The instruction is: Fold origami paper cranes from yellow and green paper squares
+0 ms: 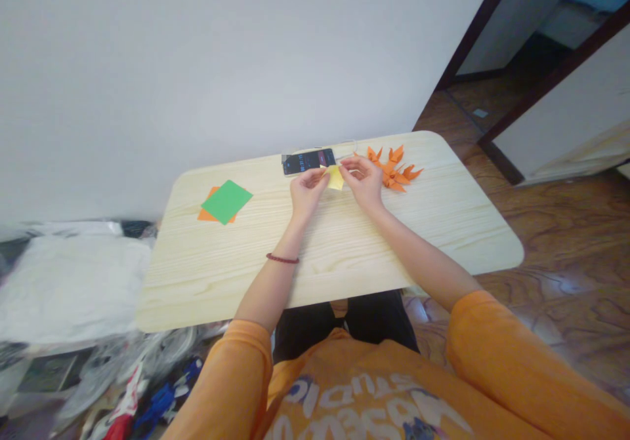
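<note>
Both my hands meet over the far middle of a pale wooden table. My left hand and my right hand each pinch a small piece of yellow paper, which sits partly folded between them. Just behind the paper lies a dark phone with its screen lit. To the right of my right hand rests a cluster of folded orange paper figures.
A green paper sheet lies over an orange sheet at the table's left. A white wall backs the table. White cloth and clutter sit lower left. A doorway opens at the right over wooden floor.
</note>
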`<state>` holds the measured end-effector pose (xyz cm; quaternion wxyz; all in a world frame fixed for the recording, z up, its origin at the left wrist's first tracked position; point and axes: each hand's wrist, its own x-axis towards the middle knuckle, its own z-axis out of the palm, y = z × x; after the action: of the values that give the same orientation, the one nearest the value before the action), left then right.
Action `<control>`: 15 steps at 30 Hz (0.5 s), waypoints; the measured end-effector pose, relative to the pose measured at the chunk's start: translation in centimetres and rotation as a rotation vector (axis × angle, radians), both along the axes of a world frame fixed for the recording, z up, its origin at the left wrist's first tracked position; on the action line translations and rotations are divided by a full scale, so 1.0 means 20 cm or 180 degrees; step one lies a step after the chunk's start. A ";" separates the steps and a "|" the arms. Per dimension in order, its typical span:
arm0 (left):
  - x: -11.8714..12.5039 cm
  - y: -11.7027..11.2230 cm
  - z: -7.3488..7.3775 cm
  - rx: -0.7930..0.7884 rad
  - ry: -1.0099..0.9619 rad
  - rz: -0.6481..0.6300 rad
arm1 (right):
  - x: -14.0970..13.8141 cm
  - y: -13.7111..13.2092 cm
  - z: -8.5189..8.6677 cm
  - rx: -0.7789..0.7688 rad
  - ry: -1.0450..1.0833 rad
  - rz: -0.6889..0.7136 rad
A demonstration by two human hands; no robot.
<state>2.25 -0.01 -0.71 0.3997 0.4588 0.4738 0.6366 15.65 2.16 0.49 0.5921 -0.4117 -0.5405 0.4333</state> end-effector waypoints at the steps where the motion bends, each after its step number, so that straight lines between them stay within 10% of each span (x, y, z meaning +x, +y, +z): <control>1: -0.01 0.01 0.00 -0.0017 -0.0040 0.0024 | 0.00 0.00 0.00 -0.0013 0.0089 0.0068; 15: -0.05 0.03 -0.01 -0.0244 -0.0407 -0.0192 | 0.01 0.04 0.00 -0.1065 0.0857 0.0909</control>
<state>1.19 0.52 -0.98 0.4654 0.4157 0.4572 0.6337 15.76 2.91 0.58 0.5152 -0.3620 -0.4303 0.6469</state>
